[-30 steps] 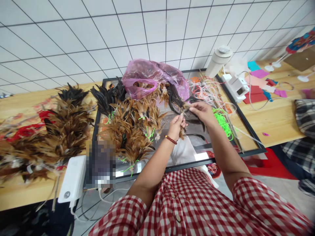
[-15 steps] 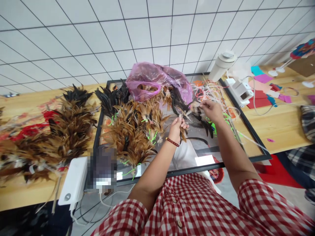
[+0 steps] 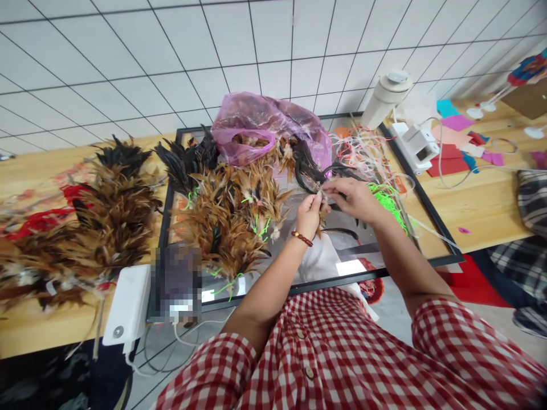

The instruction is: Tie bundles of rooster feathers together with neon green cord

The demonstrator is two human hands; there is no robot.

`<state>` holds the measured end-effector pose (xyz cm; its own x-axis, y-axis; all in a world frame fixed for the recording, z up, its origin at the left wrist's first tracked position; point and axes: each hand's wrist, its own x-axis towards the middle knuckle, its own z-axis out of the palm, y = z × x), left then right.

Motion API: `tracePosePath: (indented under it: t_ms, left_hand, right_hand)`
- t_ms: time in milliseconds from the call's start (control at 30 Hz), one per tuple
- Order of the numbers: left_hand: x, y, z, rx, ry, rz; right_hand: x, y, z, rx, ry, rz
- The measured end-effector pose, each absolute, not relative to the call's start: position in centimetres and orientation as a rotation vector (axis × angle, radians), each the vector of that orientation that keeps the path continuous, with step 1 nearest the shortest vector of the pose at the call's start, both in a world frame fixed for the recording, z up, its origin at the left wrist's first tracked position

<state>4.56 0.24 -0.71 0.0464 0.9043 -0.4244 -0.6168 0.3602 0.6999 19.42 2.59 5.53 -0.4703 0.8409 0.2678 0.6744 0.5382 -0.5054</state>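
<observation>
My left hand (image 3: 308, 215) is closed on a small bunch of brown feathers (image 3: 320, 223), which hangs below its fingers. Against its fingertips, my right hand (image 3: 352, 199) pinches at the top of the bunch; what its fingers hold is too small to make out. Black feathers (image 3: 305, 165) lie just behind both hands. To the left is a large pile of brown feathers (image 3: 226, 222) with bits of green string. A pink plastic bag (image 3: 265, 117) rests behind the pile. Green strings (image 3: 387, 202) and white and pink strings (image 3: 363, 151) lie right of my hands.
A black-framed board (image 3: 333, 279) lies under the work. At left are a power bank (image 3: 127, 304), a blurred-out device (image 3: 177, 282) and more feathers (image 3: 106, 228). At right stand a white bottle (image 3: 387, 99) and a power strip (image 3: 412, 148). A person's plaid sleeve (image 3: 532, 199) shows at the right edge.
My right hand has moved left and in to meet my left hand. The light-coloured feather bit it held apart no longer shows separately. The view has shifted slightly.
</observation>
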Motion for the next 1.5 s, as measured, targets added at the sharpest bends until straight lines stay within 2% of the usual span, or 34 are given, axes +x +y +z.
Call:
tracePosePath:
  t_ms: [200, 400, 467, 633, 700, 867, 967, 1067, 1200, 1500]
  left_hand:
    - [4.3, 0.1, -0.1, 0.548, 0.945, 1.215]
    - [4.0, 0.0, 0.0, 0.652, 0.902, 1.19]
    - [3.9, 0.1, 0.0, 0.624, 0.886, 1.179]
    - [3.8, 0.0, 0.3, 0.602, 0.832, 1.151]
    - [3.9, -0.1, 0.4, 0.613, 0.779, 1.121]
    - [3.8, -0.4, -0.2, 0.699, 0.623, 1.056]
    - [3.6, -0.2, -1.0, 0.692, 0.707, 1.084]
    - [3.4, 0.3, -1.3, 0.606, 0.805, 1.229]
    - [3.1, 0.9, -0.7, 0.519, 0.77, 1.378]
    - [2.9, 0.0, 0.9, 0.592, 0.788, 1.091]
  right_hand:
    - [18.5, 2.2, 5.0, -1.267, -2.015, 0.68]
    - [18.6, 3.3, 3.9, -1.167, -1.973, 0.55]
    - [18.8, 3.6, 3.5, -1.15, -1.867, 0.601]
    - [18.1, 3.1, 3.1, -0.99, -1.675, 1.346]
    - [17.8, 3.1, 3.1, -0.988, -1.574, 1.48]
    - [20.1, 5.6, 4.3, -1.003, -1.163, 1.144]
    - [23.2, 7.2, 5.9, -0.938, -0.96, 0.974]
    - [24.6, 6.8, 7.2, -1.014, -1.107, 1.04]
    - [22.0, 4.3, 6.9, -1.059, -1.553, 1.188]
    - [17.1, 3.7, 2.6, -1.131, -1.524, 1.049]
